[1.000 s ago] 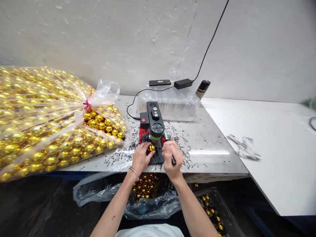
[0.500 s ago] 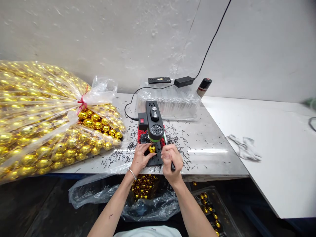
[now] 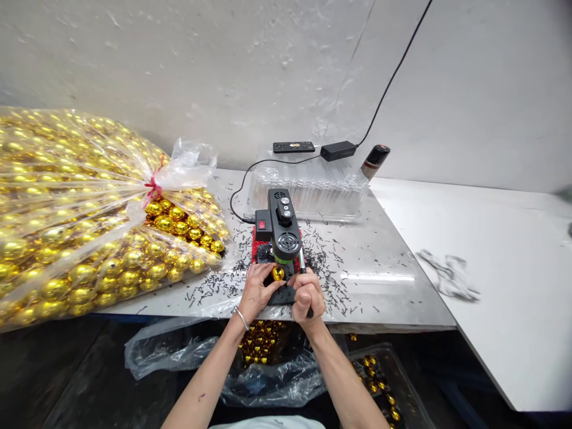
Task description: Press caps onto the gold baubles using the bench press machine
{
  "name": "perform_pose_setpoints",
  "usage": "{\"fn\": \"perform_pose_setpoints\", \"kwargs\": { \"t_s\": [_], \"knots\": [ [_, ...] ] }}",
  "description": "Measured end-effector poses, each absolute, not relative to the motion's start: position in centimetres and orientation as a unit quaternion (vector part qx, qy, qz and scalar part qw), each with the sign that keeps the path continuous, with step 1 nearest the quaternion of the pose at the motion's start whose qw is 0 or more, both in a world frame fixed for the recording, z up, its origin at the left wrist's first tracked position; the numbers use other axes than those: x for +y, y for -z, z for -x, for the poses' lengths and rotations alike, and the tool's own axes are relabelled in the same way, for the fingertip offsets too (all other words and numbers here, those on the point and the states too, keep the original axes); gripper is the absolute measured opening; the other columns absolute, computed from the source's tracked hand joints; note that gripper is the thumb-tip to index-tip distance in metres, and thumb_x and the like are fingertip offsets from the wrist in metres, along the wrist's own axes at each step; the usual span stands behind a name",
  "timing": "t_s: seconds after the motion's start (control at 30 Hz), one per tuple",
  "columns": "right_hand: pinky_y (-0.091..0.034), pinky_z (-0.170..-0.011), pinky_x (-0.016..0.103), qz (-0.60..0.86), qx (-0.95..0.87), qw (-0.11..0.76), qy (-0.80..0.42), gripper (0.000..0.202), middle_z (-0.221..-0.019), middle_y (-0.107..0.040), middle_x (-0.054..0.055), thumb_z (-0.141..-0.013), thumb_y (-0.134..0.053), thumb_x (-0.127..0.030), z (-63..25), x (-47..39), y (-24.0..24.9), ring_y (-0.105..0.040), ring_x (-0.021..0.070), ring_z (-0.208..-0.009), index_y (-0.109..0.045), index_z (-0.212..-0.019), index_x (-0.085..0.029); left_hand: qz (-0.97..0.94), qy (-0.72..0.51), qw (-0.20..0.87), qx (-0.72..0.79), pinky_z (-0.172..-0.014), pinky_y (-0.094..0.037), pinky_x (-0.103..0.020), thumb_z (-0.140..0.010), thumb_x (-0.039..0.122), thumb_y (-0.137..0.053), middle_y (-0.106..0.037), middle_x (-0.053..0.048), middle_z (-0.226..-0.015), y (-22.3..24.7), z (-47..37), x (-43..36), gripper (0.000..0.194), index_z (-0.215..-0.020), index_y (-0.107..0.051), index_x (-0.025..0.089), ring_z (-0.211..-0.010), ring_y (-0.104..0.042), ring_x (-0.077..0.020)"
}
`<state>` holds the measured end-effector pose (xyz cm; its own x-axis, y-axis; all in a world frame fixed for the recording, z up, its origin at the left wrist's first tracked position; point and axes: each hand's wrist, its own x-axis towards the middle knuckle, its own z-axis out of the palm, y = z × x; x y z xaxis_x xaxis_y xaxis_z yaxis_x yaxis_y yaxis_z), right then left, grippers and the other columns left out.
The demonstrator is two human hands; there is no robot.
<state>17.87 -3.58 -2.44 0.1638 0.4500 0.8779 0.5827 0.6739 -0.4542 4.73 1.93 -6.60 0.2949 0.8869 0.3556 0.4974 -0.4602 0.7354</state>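
Note:
A shiny gold ball (image 3: pixel 277 273) sits beneath the head of a small black bench machine (image 3: pixel 286 221) with round vents and a red switch. My left hand (image 3: pixel 256 291) grips the ball from the left between thumb and fingers. On the right of the machine, my right hand (image 3: pixel 309 297) is wrapped round the black grip of a lever (image 3: pixel 302 260) with a metal shaft. One right fingertip reaches close to the ball and left thumb. The machine stands on a black base over a red mat (image 3: pixel 260 243). The ball's top is partly hidden by the head.
A big clear bag of gold balls (image 3: pixel 80 238) fills the left. Black shavings litter the metal tabletop (image 3: pixel 379 298). Behind are a clear plastic box (image 3: pixel 313 196), power adapter (image 3: pixel 338 150) and spray can (image 3: pixel 375 161). White gloves (image 3: pixel 449 274) lie right; a tray (image 3: pixel 402 369) with balls sits below.
My right hand and the lever grip have shifted slightly left and nearer me relative to the machine, and a right finger now points toward the ball. The whole view has shifted a little.

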Motion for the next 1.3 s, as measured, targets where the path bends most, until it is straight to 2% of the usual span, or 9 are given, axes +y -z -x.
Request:
{"fn": "perform_pose_setpoints", "kwargs": {
  "t_s": [0.27,0.37,0.53,0.73,0.87,1.0,1.1,1.2,1.3],
  "knots": [
    [-0.047,-0.066,0.032,0.347,-0.685,0.634,0.091,0.025,-0.069,-0.052,0.000,-0.095,-0.036,-0.016,-18.2,-3.2,1.1,-0.053,0.0138,-0.064,-0.046,-0.073,-0.021,-0.758,-0.392,0.261,0.451,-0.105,-0.040,-0.053,-0.079,0.037,-0.073,-0.072,-0.008,-0.106,6.8,-4.9,2.4,0.034,-0.108,-0.070,0.020,-0.102,-0.063,-0.0265],
    [-0.041,-0.058,0.028,0.403,-0.644,0.649,0.026,0.028,-0.069,-0.050,0.000,-0.095,-0.037,-0.015,-17.7,-3.7,-2.3,-0.050,0.0128,-0.063,-0.046,-0.069,-0.021,-0.753,-0.399,0.258,0.455,-0.104,-0.041,-0.052,-0.077,0.036,-0.075,-0.072,-0.008,-0.106,6.4,-5.1,2.4,0.034,-0.108,-0.070,0.021,-0.102,-0.063,-0.0263],
    [-0.037,-0.059,0.027,0.472,-0.592,0.650,-0.069,0.035,-0.065,-0.046,-0.002,-0.097,-0.043,-0.021,-17.2,-4.4,-7.1,-0.047,0.0114,-0.063,-0.042,-0.063,-0.020,-0.753,-0.431,0.190,0.459,-0.093,-0.049,-0.045,-0.084,0.033,-0.069,-0.070,-0.010,-0.106,5.8,-4.2,-1.5,0.035,-0.116,-0.066,0.020,-0.100,-0.061,-0.0260],
    [-0.039,-0.062,0.028,0.463,-0.584,0.664,-0.065,0.033,-0.070,-0.051,0.000,-0.097,-0.043,-0.021,-16.9,-4.7,-5.5,-0.050,0.0126,-0.066,-0.047,-0.064,-0.020,-0.783,-0.416,0.079,0.454,-0.098,-0.044,-0.047,-0.085,0.046,-0.066,-0.065,-0.012,-0.116,6.4,-1.9,-6.7,0.052,-0.130,-0.057,0.022,-0.110,-0.058,-0.0289],
    [-0.038,-0.058,0.027,0.463,-0.576,0.670,-0.070,0.031,-0.070,-0.050,-0.001,-0.097,-0.043,-0.021,-16.8,-4.7,-4.5,-0.049,0.0111,-0.061,-0.049,-0.067,-0.019,-0.710,-0.454,0.049,0.536,-0.098,-0.041,-0.048,-0.096,0.034,-0.050,-0.063,-0.014,-0.119,4.5,0.4,-1.2,0.031,-0.121,-0.060,0.020,-0.113,-0.054,-0.0297],
    [-0.039,-0.059,0.028,0.466,-0.575,0.670,-0.065,0.032,-0.070,-0.050,-0.001,-0.097,-0.043,-0.021,-16.8,-4.7,-4.4,-0.050,0.0118,-0.062,-0.049,-0.066,-0.019,-0.669,-0.449,0.096,0.585,-0.099,-0.037,-0.053,-0.090,0.019,-0.051,-0.065,-0.014,-0.093,2.5,2.7,6.6,0.011,-0.089,-0.062,0.017,-0.106,-0.056,-0.0325],
    [-0.039,-0.060,0.028,0.467,-0.573,0.670,-0.065,0.031,-0.071,-0.051,0.000,-0.097,-0.043,-0.021,-16.8,-4.7,-4.2,-0.051,0.0124,-0.064,-0.050,-0.067,-0.020,-0.665,-0.452,0.140,0.578,-0.095,-0.039,-0.051,-0.087,0.017,-0.056,-0.056,-0.006,-0.067,2.3,3.4,9.7,0.021,-0.067,-0.051,0.019,-0.092,-0.060,-0.0301],
    [-0.040,-0.060,0.029,0.466,-0.577,0.668,-0.063,0.031,-0.071,-0.051,0.000,-0.096,-0.043,-0.021,-16.9,-4.7,-4.0,-0.051,0.0130,-0.065,-0.049,-0.065,-0.020,-0.651,-0.470,0.194,0.563,-0.089,-0.043,-0.045,-0.085,0.022,-0.063,-0.050,0.000,-0.060,2.5,3.7,10.2,0.024,-0.066,-0.048,0.020,-0.082,-0.062,-0.0257],
    [-0.040,-0.060,0.029,0.464,-0.583,0.664,-0.063,0.031,-0.071,-0.051,0.000,-0.096,-0.043,-0.021,-17.0,-4.7,-3.9,-0.051,0.0134,-0.066,-0.047,-0.065,-0.020,-0.633,-0.502,0.256,0.531,-0.076,-0.048,-0.037,-0.081,0.034,-0.070,-0.055,0.002,-0.063,2.2,4.2,9.1,0.021,-0.082,-0.058,0.017,-0.073,-0.063,-0.0219]
  ]
}}
